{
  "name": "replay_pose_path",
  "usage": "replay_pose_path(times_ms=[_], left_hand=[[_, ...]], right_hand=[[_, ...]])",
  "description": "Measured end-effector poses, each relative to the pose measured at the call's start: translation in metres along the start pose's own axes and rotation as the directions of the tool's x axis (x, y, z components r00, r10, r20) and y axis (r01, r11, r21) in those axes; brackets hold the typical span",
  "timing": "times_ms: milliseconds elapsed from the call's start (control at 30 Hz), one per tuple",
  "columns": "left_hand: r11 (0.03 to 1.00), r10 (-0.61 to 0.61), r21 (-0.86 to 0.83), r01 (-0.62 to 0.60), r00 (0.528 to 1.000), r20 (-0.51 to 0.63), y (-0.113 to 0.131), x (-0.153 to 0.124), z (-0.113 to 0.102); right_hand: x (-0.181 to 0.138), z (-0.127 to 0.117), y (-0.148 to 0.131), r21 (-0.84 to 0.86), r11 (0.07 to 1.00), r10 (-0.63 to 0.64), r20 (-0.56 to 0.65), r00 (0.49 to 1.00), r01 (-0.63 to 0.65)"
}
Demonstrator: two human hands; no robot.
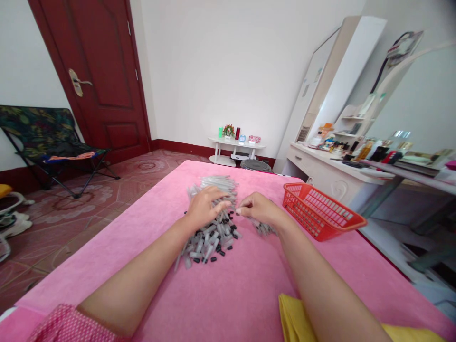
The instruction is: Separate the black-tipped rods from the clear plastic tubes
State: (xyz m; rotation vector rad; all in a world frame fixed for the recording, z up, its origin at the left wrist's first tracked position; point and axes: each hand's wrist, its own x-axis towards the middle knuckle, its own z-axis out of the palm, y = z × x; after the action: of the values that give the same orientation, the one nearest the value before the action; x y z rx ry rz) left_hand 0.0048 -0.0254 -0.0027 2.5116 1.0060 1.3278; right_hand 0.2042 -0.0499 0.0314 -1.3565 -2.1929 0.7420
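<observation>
A heap of small clear plastic tubes and caps (204,244) lies on the pink cloth (256,275). Above its middle is my left hand (206,208), fingers stretched forward and thumb apart, with nothing visibly held. Longer clear tubes (217,181) lie roughly side by side behind that hand. To the right, my right hand (261,209) is closed in a pinch; a tiny dark piece shows at its fingertips, too small to name. Partly hidden under the right hand is a smaller group of thin tubes (264,229). Short black pieces (213,259) are scattered along the heap's near edge.
An orange-red plastic basket (322,213) stands to the right of my right hand. Yellow cloth (295,316) lies under my right forearm. Beyond the table are a low white stand (228,142), a cluttered dressing table (317,164) and a folding chair (53,135).
</observation>
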Motion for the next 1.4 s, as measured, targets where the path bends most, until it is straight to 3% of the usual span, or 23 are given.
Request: replay_pose_path(times_ms=[100, 233, 300, 367, 433, 533, 633, 767, 867, 1033, 1133, 1267, 1400], left_hand=[[0.989, -0.136, -0.082, 0.125, 0.981, -0.139, -0.025, -0.001, 0.0], [0.931, -0.363, -0.012, 0.365, 0.921, -0.141, -0.068, -0.009, 0.0], [0.882, -0.461, 0.044, 0.47, 0.877, -0.135, -0.082, -0.013, 0.0], [0.851, -0.505, 0.095, 0.517, 0.854, -0.126, -0.088, -0.016, -0.003], [0.827, -0.53, 0.142, 0.544, 0.839, -0.125, -0.089, -0.017, -0.005], [0.799, -0.546, 0.203, 0.566, 0.824, -0.149, -0.085, -0.017, -0.008], [0.776, -0.556, 0.256, 0.576, 0.817, -0.151, -0.082, -0.017, -0.009], [0.772, -0.554, 0.284, 0.569, 0.821, -0.137, -0.082, -0.018, -0.009], [0.772, -0.541, 0.301, 0.56, 0.827, -0.152, -0.083, -0.018, -0.008], [0.841, -0.385, 0.364, 0.4, 0.916, -0.118, -0.085, -0.017, -0.009], [0.842, -0.364, 0.415, 0.344, 0.931, -0.034, -0.083, -0.017, -0.009], [0.832, -0.344, 0.463, 0.305, 0.939, -0.001, -0.078, -0.016, -0.007], [0.834, -0.328, 0.472, 0.286, 0.945, 0.007, -0.073, -0.015, -0.005]], right_hand=[[-0.001, -0.007, -0.001, -0.014, 0.998, 0.058, -0.234, 0.97, -0.064], [-0.008, -0.04, 0.01, -0.076, 0.977, 0.128, -0.54, 0.832, -0.199], [-0.018, -0.066, 0.024, -0.175, 0.928, 0.141, -0.652, 0.745, -0.329], [-0.031, -0.092, 0.039, -0.25, 0.798, 0.207, -0.741, 0.639, -0.549], [-0.045, -0.113, 0.052, -0.284, 0.638, 0.308, -0.758, 0.575, -0.715], [-0.06, -0.127, 0.062, -0.329, 0.456, 0.446, -0.719, 0.532, -0.827], [-0.059, -0.118, 0.058, -0.394, 0.454, 0.423, -0.694, 0.583, -0.799], [-0.033, -0.083, 0.041, -0.475, 0.666, 0.303, -0.533, 0.79, -0.575], [-0.008, -0.05, 0.028, -0.461, 0.758, 0.259, -0.437, 0.861, -0.462], [0.021, 0.004, 0.014, -0.344, 0.859, 0.231, -0.401, 0.886, -0.38], [0.028, 0.029, 0.014, -0.271, 0.905, 0.193, -0.43, 0.882, -0.33], [0.028, 0.047, 0.02, -0.208, 0.933, 0.165, -0.48, 0.862, -0.294], [0.022, 0.051, 0.024, -0.218, 0.934, 0.151, -0.478, 0.865, -0.283]])
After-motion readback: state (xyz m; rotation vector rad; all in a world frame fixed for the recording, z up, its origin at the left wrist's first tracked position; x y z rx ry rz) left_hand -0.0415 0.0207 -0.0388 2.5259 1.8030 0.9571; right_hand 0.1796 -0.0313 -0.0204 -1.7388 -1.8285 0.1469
